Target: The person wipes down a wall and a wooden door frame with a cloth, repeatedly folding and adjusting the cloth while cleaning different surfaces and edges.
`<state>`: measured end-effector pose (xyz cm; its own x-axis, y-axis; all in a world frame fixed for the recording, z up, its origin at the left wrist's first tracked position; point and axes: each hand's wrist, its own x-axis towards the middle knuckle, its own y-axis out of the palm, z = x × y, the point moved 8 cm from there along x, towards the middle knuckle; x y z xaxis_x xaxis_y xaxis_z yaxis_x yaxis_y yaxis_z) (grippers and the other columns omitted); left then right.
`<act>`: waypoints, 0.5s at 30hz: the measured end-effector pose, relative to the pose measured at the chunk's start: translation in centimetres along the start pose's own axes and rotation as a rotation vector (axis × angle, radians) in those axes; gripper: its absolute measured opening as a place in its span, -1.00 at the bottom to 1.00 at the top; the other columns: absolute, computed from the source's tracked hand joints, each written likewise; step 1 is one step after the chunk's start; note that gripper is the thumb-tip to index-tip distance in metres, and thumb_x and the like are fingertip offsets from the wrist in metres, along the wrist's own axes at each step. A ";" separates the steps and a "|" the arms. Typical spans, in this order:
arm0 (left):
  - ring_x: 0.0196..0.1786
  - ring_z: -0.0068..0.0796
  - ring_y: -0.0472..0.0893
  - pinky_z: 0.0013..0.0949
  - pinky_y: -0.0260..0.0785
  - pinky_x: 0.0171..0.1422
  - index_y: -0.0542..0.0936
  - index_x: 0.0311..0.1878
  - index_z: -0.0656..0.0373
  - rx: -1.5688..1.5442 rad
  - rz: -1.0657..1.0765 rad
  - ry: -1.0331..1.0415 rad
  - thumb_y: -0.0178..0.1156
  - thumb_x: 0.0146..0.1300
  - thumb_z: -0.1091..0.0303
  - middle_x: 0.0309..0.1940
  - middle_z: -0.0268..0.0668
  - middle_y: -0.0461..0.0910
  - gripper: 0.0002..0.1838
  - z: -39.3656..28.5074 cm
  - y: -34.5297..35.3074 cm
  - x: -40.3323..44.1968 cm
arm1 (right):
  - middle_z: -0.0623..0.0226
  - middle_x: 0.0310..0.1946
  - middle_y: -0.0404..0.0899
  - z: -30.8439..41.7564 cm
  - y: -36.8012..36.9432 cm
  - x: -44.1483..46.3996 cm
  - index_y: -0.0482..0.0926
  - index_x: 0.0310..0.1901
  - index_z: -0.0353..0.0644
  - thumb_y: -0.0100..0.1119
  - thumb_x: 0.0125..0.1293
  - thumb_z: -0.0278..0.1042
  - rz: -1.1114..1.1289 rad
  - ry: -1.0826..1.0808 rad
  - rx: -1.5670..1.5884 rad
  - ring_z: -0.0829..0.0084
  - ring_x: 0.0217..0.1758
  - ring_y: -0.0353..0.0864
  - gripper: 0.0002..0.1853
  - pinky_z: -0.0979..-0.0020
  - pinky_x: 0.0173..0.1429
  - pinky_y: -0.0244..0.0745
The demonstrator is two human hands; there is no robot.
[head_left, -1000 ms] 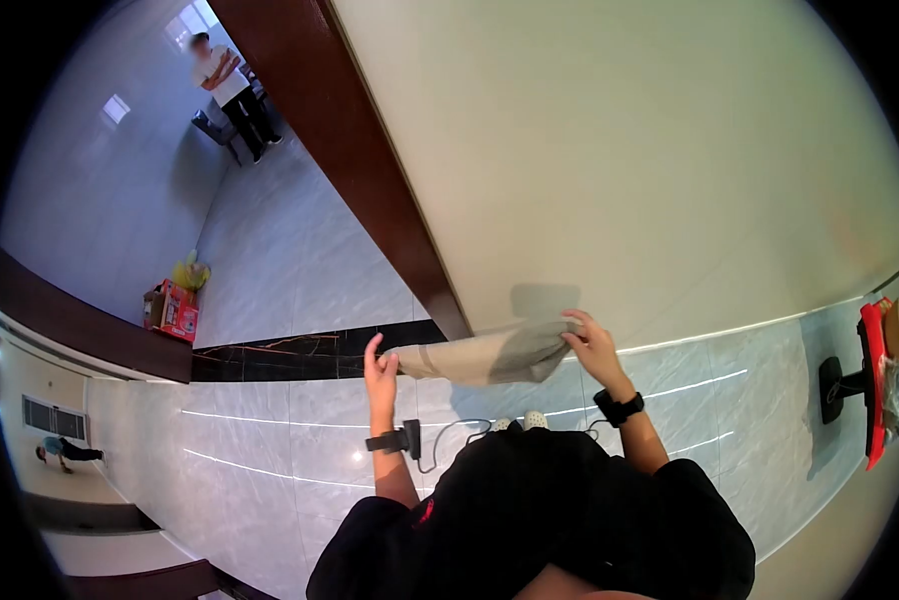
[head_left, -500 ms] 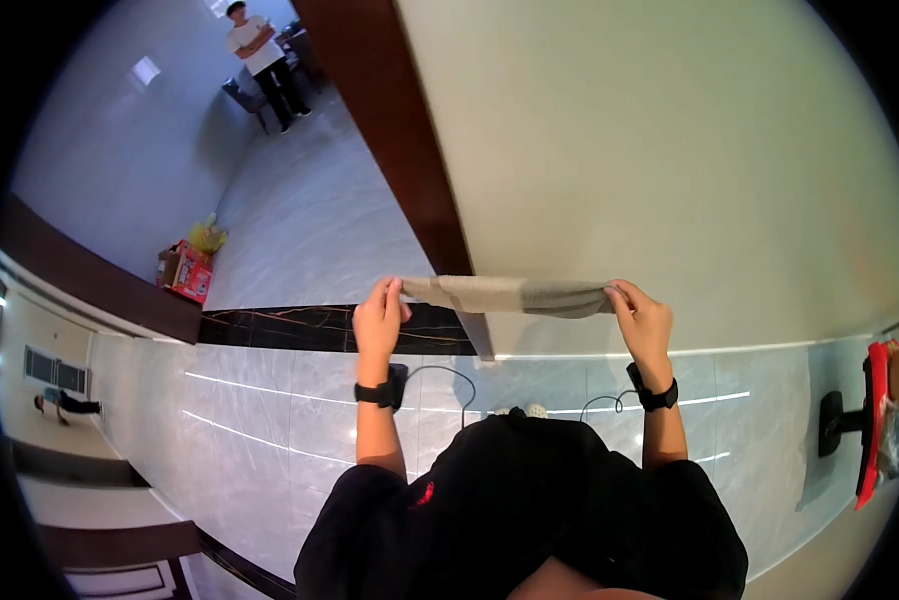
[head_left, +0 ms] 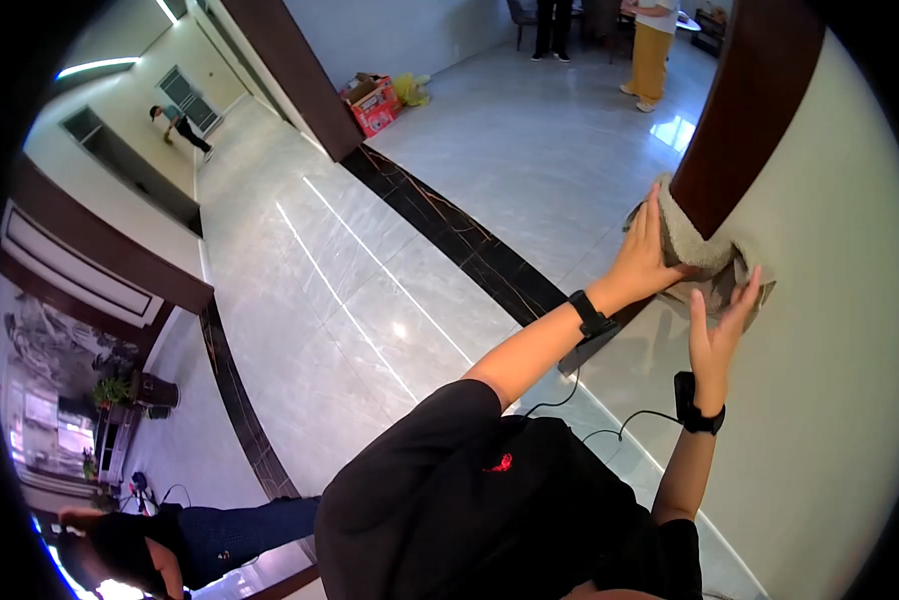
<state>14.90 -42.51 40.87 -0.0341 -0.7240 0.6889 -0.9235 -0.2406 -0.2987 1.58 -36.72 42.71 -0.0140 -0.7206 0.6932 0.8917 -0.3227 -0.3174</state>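
Note:
A grey-beige cloth [head_left: 708,258] is draped around the lower visible part of the dark brown door frame [head_left: 750,110], its folds hanging over the pale wall side. My left hand [head_left: 642,258] grips the cloth at the frame's left side, fingers stretched upward along it and thumb pointing right. Just below and to the right, my right hand [head_left: 720,335] has its thumb and fingers spread beside the hanging folds. Its fingertips reach the cloth, though whether they press on it is unclear. Both wrists carry black straps with a device and a cable.
A dark threshold strip [head_left: 440,225] crosses the glossy tiled floor [head_left: 310,280]. A red box [head_left: 372,105] and a yellow bag [head_left: 411,90] lie beyond the doorway. Two people stand there, another person [head_left: 182,128] is down the corridor, and one more [head_left: 200,545] is at lower left.
The view has swung toward the right-hand door frame. The cloth, earlier stretched between both hands, is now around the frame. My right hand's pinch on it has opened.

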 end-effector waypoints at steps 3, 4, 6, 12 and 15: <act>0.32 0.21 0.19 -0.05 0.09 0.37 -0.13 0.38 0.47 0.051 -0.048 -0.043 0.43 -0.11 0.07 0.30 0.24 0.11 0.19 0.5 0.5 -1.3 | -0.37 0.34 -0.10 -1.3 2.8 0.0 -0.22 0.41 -0.38 0.23 0.23 -0.17 0.135 -0.103 -0.584 -0.16 0.43 -0.09 -0.05 0.00 0.44 -0.15; 0.31 0.20 0.21 -0.05 0.10 0.36 -0.10 0.38 0.47 0.046 -0.049 -0.069 0.42 -0.11 0.06 0.29 0.22 0.13 0.17 1.5 1.4 -2.8 | -0.50 0.28 -0.06 -0.9 2.9 -0.6 -0.22 0.39 -0.43 0.23 0.21 -0.09 0.105 -0.187 -0.542 -0.28 0.35 -0.02 -0.01 -0.07 0.39 -0.14; 0.29 0.19 0.22 -0.05 0.11 0.35 -0.07 0.37 0.46 0.055 -0.063 -0.111 0.42 -0.11 0.05 0.28 0.20 0.15 0.15 2.0 1.4 -2.9 | -0.49 0.28 -0.07 -1.4 3.8 -0.8 -0.22 0.39 -0.44 0.22 0.22 -0.10 0.150 -0.209 -0.505 -0.27 0.34 -0.01 -0.02 -0.07 0.40 -0.16; 0.23 0.12 0.30 -0.09 0.16 0.31 0.15 0.30 0.34 -0.060 -0.112 -0.057 0.32 0.03 0.15 0.20 0.09 0.28 -0.16 1.5 0.7 -4.2 | -0.30 0.11 0.34 -3.9 5.9 -4.0 -0.33 0.41 -0.34 0.09 0.29 -0.05 0.243 -0.282 -0.598 -0.33 0.24 0.15 -0.05 -0.21 0.32 -0.09; 0.21 0.10 0.33 -0.10 0.19 0.29 0.19 0.27 0.34 -0.125 -0.141 -0.127 0.27 0.09 0.18 0.17 0.08 0.32 -0.24 1.7 0.5 -5.3 | -0.27 0.10 0.36 -4.8 6.3 -5.2 -0.38 0.43 -0.25 0.10 0.29 -0.07 0.289 -0.246 -0.599 -0.33 0.20 0.21 -0.04 -0.21 0.28 -0.01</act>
<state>15.27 -39.89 35.93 0.1398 -0.7663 0.6271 -0.9563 -0.2687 -0.1152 5.10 -37.95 33.99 0.3513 -0.6917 0.6310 0.4411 -0.4721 -0.7632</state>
